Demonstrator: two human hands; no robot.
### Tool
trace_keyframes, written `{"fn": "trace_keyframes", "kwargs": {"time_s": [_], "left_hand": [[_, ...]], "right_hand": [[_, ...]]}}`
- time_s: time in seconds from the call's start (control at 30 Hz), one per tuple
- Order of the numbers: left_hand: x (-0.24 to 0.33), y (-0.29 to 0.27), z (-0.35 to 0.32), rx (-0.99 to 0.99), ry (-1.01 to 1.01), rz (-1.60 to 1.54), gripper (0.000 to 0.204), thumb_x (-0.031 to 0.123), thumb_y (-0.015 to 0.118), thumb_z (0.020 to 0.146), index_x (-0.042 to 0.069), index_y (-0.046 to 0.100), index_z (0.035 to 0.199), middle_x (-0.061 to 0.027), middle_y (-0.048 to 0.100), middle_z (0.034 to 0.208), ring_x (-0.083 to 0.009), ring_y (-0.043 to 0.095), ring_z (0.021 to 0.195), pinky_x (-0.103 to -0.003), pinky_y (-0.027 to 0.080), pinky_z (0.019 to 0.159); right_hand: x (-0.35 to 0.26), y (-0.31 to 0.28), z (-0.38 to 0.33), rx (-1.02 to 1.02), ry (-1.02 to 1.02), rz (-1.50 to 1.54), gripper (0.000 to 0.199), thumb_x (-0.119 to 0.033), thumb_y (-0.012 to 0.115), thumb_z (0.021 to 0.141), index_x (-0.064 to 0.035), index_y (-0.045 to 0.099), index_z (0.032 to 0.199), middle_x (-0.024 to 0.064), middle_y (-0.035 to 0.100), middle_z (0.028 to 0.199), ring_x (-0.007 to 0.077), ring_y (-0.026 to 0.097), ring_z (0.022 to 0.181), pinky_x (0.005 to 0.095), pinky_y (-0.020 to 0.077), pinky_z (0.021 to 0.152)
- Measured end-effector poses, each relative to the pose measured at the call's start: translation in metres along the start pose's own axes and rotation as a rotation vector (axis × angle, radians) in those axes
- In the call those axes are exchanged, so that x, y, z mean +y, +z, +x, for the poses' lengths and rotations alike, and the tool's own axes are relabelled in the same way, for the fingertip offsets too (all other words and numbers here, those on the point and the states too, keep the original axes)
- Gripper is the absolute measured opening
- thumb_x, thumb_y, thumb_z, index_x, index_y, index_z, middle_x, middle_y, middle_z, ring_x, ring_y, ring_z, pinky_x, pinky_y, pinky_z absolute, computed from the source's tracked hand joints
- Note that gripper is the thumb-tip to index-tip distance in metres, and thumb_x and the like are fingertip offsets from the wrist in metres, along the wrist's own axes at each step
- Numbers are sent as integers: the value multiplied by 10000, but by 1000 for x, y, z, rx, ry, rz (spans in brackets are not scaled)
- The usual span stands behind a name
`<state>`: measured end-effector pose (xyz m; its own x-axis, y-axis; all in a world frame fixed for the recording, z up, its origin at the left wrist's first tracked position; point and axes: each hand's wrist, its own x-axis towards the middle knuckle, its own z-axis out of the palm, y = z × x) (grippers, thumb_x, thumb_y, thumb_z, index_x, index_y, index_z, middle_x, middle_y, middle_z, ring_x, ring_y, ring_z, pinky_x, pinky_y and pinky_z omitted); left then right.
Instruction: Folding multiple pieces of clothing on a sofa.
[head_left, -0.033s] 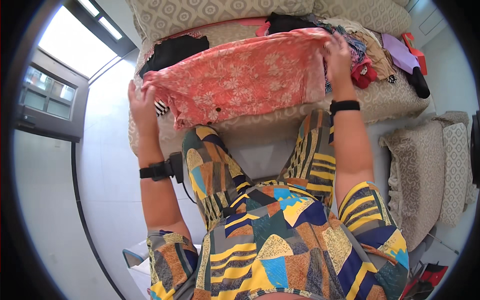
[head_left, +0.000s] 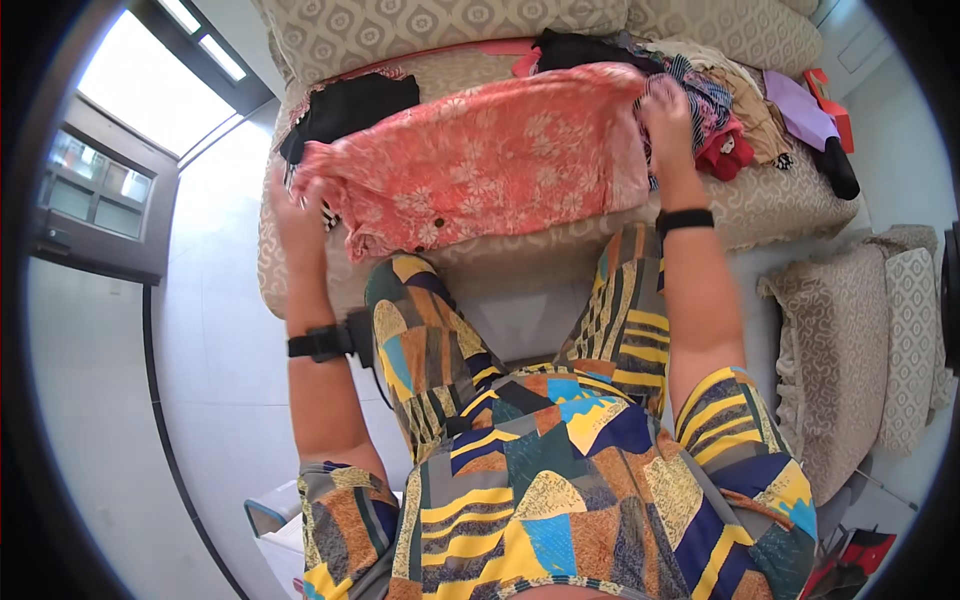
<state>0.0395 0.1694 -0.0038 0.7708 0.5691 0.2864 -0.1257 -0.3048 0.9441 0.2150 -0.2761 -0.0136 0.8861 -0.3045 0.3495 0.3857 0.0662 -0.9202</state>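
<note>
The pink floral cloth (head_left: pixel 490 165) lies over the sofa (head_left: pixel 775 205), between both hands. The right hand (head_left: pixel 668 122) has fingers clamped on its edge; the left hand's (head_left: pixel 298 215) (blurred) I cannot tell. Uneven pulling could crease it.

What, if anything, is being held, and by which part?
A pink floral cloth, by its right edge near the top, in the right grip. The left grip is at its left end, too blurred to confirm a hold.
</note>
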Motion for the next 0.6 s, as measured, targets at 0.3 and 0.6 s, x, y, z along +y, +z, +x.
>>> {"fn": "trace_keyframes", "kwargs": {"time_s": [0.3,0.6], "left_hand": [[-72,23,-94,-251,99,811,642,304,710,822,57,472,1364,-250,354,1475,-437,345,1347,-474,289,1117],[-56,36,-94,-283,-47,1043,588,345,717,805,138,519,1319,-232,351,1483,-427,354,1340,-479,321,1101]], "right_hand": [[42,-44,-87,-417,105,-863,515,-202,669,798,-12,548,1261,207,542,1308,396,504,1206,420,409,1005],[20,-44,-108,-351,90,-1157,679,-289,716,791,3,447,1343,221,542,1271,395,490,1182,453,416,992]]}}
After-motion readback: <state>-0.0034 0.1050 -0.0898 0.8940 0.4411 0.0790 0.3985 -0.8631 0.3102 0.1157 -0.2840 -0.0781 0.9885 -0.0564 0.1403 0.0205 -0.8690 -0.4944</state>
